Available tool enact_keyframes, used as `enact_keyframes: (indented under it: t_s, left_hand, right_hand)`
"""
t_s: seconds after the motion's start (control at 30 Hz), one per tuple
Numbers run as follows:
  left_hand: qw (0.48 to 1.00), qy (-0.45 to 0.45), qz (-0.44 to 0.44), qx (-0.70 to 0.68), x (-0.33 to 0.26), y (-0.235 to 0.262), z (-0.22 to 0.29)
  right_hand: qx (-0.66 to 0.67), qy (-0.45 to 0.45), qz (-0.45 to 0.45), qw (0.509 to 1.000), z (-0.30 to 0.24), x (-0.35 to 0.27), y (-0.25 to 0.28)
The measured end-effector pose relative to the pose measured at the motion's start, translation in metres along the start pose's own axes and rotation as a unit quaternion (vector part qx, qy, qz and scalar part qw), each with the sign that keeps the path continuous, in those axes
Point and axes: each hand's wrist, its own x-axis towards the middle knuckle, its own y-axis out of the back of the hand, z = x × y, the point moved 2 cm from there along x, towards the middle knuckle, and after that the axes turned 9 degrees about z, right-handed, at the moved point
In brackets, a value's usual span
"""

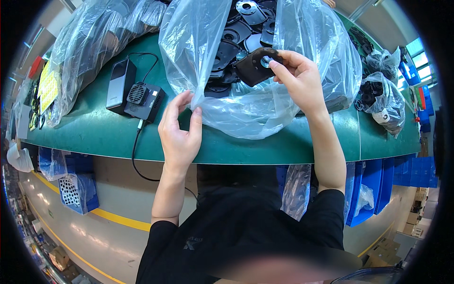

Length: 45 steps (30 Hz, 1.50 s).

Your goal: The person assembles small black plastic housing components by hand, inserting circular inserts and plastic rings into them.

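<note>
My right hand [301,80] pinches a black flat part with a round hole at one end [255,68], raised over the mouth of a clear plastic bag [250,118]. Inside the bag lie several similar dark parts [229,54], some with a silvery round piece. At the bag's near left edge is my left hand [181,135], its thumb and fingers apart and curved toward the plastic. The fingertips are at the film; whether they press on it I cannot tell.
Left of the bag stand a dark power bank [121,87] and a black device with a round grille [144,102], joined by cables. Another large plastic bag [90,52] is at the far left. Small bags of black parts [380,102] lie right. Blue bins [366,194] stand below the green table [227,154].
</note>
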Motion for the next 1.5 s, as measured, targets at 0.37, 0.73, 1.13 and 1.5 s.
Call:
enact_keyframes:
  t_s: [0.37,0.73,1.13,1.5]
  left_hand:
    - [0.983,-0.146,-0.027,-0.108,0.002,0.000,0.052]
    - [0.807,0.269,-0.457,-0.261,0.019,-0.083,0.072]
    - [0.838,0.286,-0.384,-0.261,0.030,-0.107,0.064]
    - [0.821,0.349,-0.321,-0.319,0.022,-0.101,0.062]
  right_hand:
    - [0.040,0.117,-0.225,0.967,-0.004,-0.014,0.028]
    - [0.044,0.124,-0.294,0.947,-0.008,-0.027,0.050]
    - [-0.058,0.033,0.291,0.954,0.054,-0.038,0.214]
    - [-0.568,-0.017,0.207,0.797,0.102,-0.040,0.258]
